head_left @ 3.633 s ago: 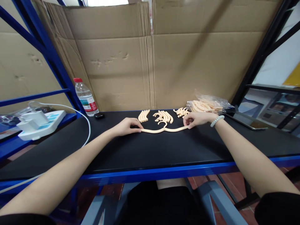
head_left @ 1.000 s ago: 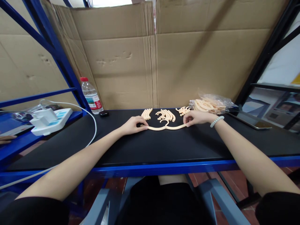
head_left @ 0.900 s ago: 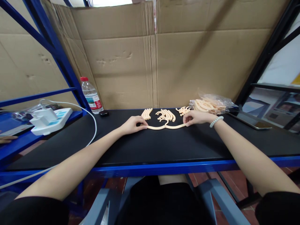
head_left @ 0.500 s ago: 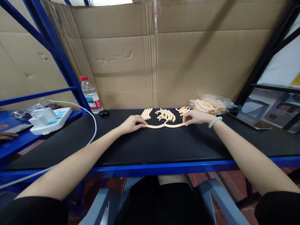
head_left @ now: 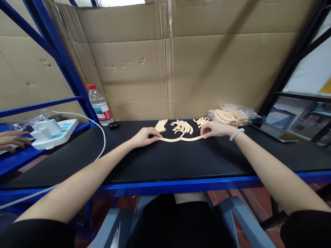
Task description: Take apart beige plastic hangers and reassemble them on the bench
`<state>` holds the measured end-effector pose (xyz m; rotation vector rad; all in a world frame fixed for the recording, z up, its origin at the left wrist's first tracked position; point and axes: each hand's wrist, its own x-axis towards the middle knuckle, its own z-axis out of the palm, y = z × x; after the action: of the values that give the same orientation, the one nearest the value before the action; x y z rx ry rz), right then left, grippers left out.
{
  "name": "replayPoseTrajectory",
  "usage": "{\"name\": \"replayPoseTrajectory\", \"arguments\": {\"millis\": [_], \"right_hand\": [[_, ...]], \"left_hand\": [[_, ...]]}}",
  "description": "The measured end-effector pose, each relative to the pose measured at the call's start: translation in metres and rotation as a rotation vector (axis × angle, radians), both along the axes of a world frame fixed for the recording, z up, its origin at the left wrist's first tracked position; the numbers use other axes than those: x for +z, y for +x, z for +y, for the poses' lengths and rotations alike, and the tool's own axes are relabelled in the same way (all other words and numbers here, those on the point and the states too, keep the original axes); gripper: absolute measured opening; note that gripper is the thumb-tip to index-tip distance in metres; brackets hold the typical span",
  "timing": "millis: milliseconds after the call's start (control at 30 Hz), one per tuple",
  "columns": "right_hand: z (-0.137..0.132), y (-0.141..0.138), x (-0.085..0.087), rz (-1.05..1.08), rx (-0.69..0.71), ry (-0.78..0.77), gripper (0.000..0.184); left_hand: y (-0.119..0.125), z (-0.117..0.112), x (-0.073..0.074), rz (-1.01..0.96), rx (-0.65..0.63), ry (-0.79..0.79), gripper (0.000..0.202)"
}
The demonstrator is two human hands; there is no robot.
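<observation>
A cream plastic clothes hanger (head_left: 170,140) lies across the black table, its two arms joined in the middle and its hook pointing away from me. My left hand (head_left: 145,137) pinches the tip of the left arm between thumb and fingers. At the opposite tip, my right hand (head_left: 215,130) has its fingers closed on the right arm. Just beyond the hanger are a row of loose hanger arms (head_left: 161,125) and a second group of curved arms (head_left: 186,126), partly overlapped by the hook. Small loose hooks (head_left: 201,122) lie beside my right fingers.
Behind my right hand rests a clear plastic bag (head_left: 229,116) of cream parts. A water bottle (head_left: 100,106) and a small black object (head_left: 113,125) stand back left. A white power strip (head_left: 55,133) with its cable, another person's hands (head_left: 12,141) and a tablet (head_left: 275,132) flank the table.
My hands and the hanger keep the same hold and position; the view shifts slightly. At the far left, the other person's hands come further into view.
</observation>
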<state>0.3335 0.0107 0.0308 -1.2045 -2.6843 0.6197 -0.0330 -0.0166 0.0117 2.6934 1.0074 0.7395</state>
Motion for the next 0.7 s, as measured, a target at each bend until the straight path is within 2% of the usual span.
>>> {"name": "replayPoseTrajectory", "arguments": {"millis": [133, 333, 433, 533, 700], "right_hand": [[-0.002, 0.003, 0.004, 0.005, -0.034, 0.014, 0.034], [-0.001, -0.004, 0.004, 0.109, -0.166, 0.223, 0.027], [0.005, -0.027, 0.009, 0.087, -0.218, 0.261, 0.024], [0.017, -0.061, 0.019, -0.004, -0.307, 0.264, 0.021], [0.045, -0.112, 0.026, -0.109, -0.375, 0.190, 0.019]], "left_hand": [[-0.002, 0.002, -0.001, -0.098, 0.095, -0.014, 0.028], [-0.009, 0.010, 0.006, -0.176, 0.342, -0.026, 0.028], [-0.005, 0.018, 0.015, -0.105, 0.437, -0.013, 0.029], [0.004, 0.033, 0.022, 0.057, 0.486, -0.032, 0.032], [0.017, 0.067, 0.021, 0.189, 0.566, -0.028, 0.028]]}}
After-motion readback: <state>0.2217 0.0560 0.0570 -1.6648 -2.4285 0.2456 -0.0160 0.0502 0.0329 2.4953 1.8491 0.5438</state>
